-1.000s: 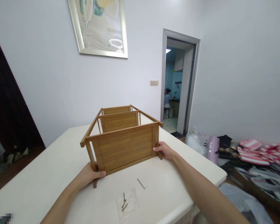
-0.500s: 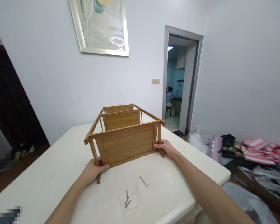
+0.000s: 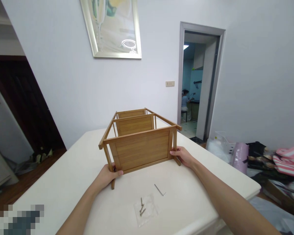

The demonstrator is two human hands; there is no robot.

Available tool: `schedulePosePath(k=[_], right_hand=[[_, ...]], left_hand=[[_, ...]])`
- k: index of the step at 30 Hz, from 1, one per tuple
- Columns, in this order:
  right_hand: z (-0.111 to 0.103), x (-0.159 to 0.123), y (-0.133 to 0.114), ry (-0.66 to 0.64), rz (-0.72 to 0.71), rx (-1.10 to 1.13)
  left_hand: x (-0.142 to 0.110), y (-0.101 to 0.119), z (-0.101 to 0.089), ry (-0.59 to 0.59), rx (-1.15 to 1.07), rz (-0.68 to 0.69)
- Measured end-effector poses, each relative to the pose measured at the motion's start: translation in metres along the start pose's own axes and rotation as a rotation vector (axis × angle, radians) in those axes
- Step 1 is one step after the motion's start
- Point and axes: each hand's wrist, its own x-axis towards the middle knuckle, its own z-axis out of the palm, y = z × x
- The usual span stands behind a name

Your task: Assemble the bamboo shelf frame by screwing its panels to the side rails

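Note:
A brown wooden shelf rack lies on its side on the white table, its panels standing on edge one behind another. My left hand is closed around the lower left corner of the nearest panel and the frame post beside it, thumb on the panel's face. At the lower right corner my right hand grips the rack in the same way, with some fingers hidden behind the post. In front of it lie a silver hex key and a clear plastic bag with several screws on top.
The white table reaches toward the wall under a framed picture. Right of the table, a purple roll, striped cloth and bags are piled on the floor. A person sits beyond the doorway.
My view has turned left, so everything sits farther right in the picture. Both hands keep their hold on the rack; the hex key and screws stay where they lay.

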Motion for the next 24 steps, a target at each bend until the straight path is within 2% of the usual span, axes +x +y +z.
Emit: schedulePosePath(k=[10,15,24], right_hand=[[0.0,0.003,0.004,0.049,-0.006,-0.008],[0.003,0.002,0.004,0.088,-0.035,-0.046],[0.009,0.003,0.007,0.164,-0.077,-0.159]], left_hand=[[0.006,-0.007,0.0,0.075,0.034,0.003],[0.006,-0.006,-0.001,0.108,0.079,-0.014],[0.011,-0.012,-0.001,0.149,0.035,-0.003]])
